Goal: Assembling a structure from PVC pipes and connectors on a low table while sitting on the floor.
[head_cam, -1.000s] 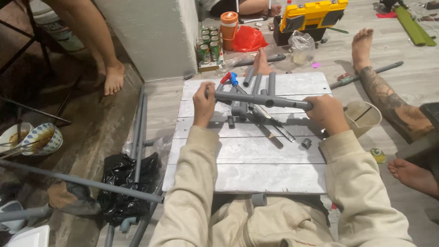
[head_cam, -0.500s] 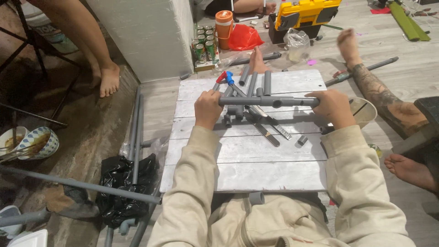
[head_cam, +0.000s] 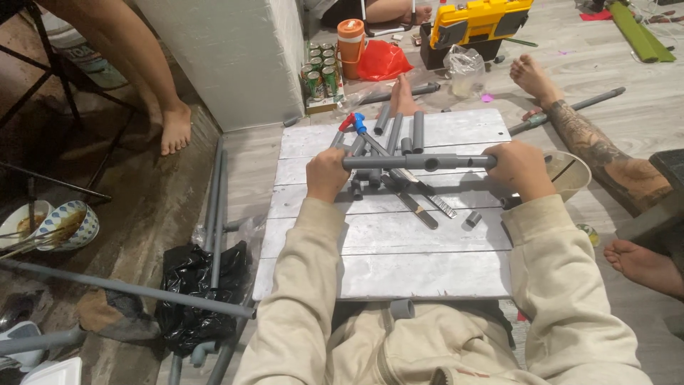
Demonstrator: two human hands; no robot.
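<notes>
Grey plastic pipe point(head_cam: 420, 162) runs level from left to right above a whitewashed wooden board point(head_cam: 388, 249), and both hands hold it by its ends. Left hand point(head_cam: 327, 174) is closed tight around the left end, right hand point(head_cam: 522, 170) closed around the right end. Under the pipe, short pipe pieces point(head_cam: 396, 135) lie loose on the far part of the board. Off its left edge sits a black plastic bag point(head_cam: 192, 285).
</notes>
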